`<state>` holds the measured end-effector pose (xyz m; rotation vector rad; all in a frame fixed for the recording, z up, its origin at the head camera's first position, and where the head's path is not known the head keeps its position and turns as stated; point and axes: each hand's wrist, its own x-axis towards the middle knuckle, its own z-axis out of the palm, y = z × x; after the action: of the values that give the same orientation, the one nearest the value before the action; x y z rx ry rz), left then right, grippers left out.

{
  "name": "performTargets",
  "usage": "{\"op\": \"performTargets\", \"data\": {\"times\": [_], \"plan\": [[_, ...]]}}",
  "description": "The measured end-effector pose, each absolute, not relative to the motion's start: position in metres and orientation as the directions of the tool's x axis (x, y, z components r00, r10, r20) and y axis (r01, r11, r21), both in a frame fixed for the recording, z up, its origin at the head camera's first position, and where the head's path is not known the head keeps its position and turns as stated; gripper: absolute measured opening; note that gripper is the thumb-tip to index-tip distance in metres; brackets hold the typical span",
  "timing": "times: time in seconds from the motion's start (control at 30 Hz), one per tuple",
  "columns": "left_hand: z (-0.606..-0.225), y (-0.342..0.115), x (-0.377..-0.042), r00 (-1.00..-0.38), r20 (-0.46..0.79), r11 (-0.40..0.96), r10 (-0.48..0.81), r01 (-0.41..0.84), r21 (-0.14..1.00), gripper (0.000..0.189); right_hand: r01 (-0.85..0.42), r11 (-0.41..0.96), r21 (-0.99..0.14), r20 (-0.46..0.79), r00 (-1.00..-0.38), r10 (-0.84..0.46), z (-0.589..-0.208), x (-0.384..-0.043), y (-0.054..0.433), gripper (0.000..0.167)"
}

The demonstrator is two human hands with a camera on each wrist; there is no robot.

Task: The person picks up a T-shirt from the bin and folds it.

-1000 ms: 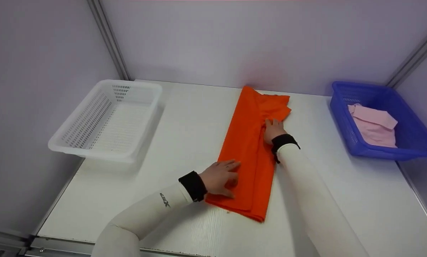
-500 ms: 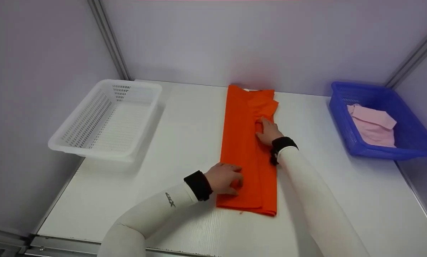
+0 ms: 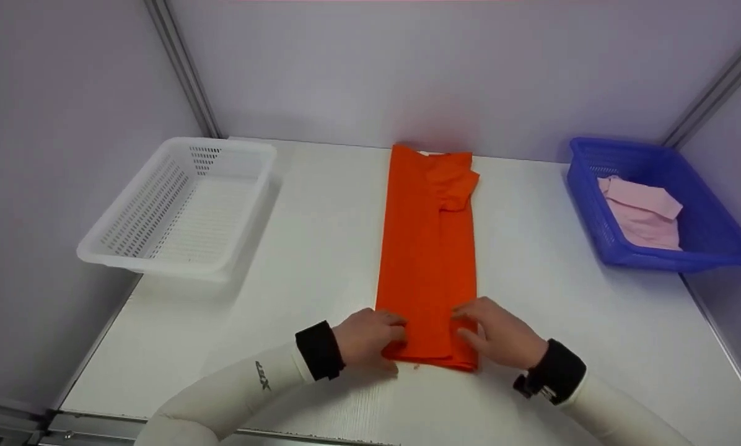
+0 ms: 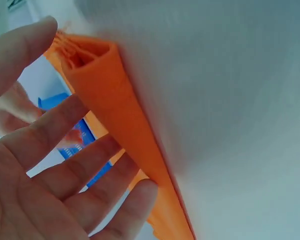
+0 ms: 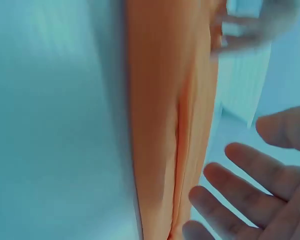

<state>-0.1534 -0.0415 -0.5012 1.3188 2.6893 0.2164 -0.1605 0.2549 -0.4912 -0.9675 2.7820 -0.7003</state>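
An orange shirt [image 3: 417,260] lies folded lengthwise in the middle of the white table, with a sleeve-like flap at its far right. My left hand [image 3: 367,337] is at its near left corner. In the left wrist view the fingers of that left hand [image 4: 55,170] touch the folded edge of the orange shirt [image 4: 115,110], thumb apart. My right hand [image 3: 504,331] hovers by the near right edge, its fingertips over the cloth in the head view. The right wrist view has this right hand [image 5: 255,195] with spread fingers and nothing gripped, beside the orange shirt [image 5: 160,100].
A white perforated basket [image 3: 246,229] stands on the left of the table [image 3: 321,248]. On the right is a blue basket [image 3: 711,204] holding a folded pink garment [image 3: 643,214]. Panels wall in the back and both sides.
The shirt has turned straighter and shifted slightly left at its far end. My right hand has left the sleeve area and come toward the near edge. My left hand has moved slightly nearer.
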Motion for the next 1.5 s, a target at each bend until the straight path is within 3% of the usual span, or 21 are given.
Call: {"op": "performTargets", "data": {"times": [0.23, 0.5, 0.6, 0.77, 0.97, 1.1, 1.3, 1.4, 1.5], "plan": [[-0.509, -0.039, -0.146, -0.618, 0.031, 0.618, 0.786, 0.786, 0.017, 0.019, -0.632, 0.737, -0.241, -0.006, -0.758, -0.652, -0.504, -0.126, 0.247, 0.044], [-0.516, -0.032, -0.143, -0.601, 0.145, 0.618, 0.786, 0.775, -0.135, 0.009, -0.610, 0.769, -0.189, -0.014, -0.781, -0.624, -0.506, -0.123, 0.240, 0.051], [-0.514, -0.030, -0.146, -0.624, 0.177, 0.643, 0.761, 0.761, -0.086, 0.006, -0.607, 0.775, -0.174, 0.005, -0.788, -0.616, -0.507, -0.123, 0.236, 0.054], [-0.510, -0.029, -0.151, -0.660, 0.229, 0.670, 0.716, 0.741, 0.042, 0.019, -0.601, 0.783, -0.160, 0.071, -0.798, -0.598, -0.510, -0.123, 0.231, 0.063], [-0.511, -0.028, -0.153, -0.658, 0.232, 0.671, 0.716, 0.741, 0.032, 0.024, -0.633, 0.768, -0.101, 0.149, -0.773, -0.617, -0.512, -0.129, 0.229, 0.048], [-0.514, -0.028, -0.149, -0.615, 0.206, 0.641, 0.761, 0.762, -0.090, 0.026, -0.661, 0.742, -0.111, 0.129, -0.750, -0.648, -0.509, -0.132, 0.234, 0.037], [-0.519, -0.025, -0.141, -0.577, 0.230, 0.621, 0.784, 0.724, -0.301, 0.009, -0.680, 0.712, -0.175, 0.113, -0.732, -0.672, -0.508, -0.137, 0.241, 0.037], [-0.519, -0.024, -0.142, -0.590, 0.237, 0.636, 0.772, 0.714, -0.292, 0.013, -0.684, 0.701, -0.200, 0.109, -0.727, -0.678, -0.507, -0.139, 0.243, 0.039], [-0.515, -0.027, -0.146, -0.609, 0.228, 0.649, 0.760, 0.732, -0.206, 0.015, -0.690, 0.689, -0.222, 0.109, -0.720, -0.686, -0.507, -0.140, 0.246, 0.041]]}}
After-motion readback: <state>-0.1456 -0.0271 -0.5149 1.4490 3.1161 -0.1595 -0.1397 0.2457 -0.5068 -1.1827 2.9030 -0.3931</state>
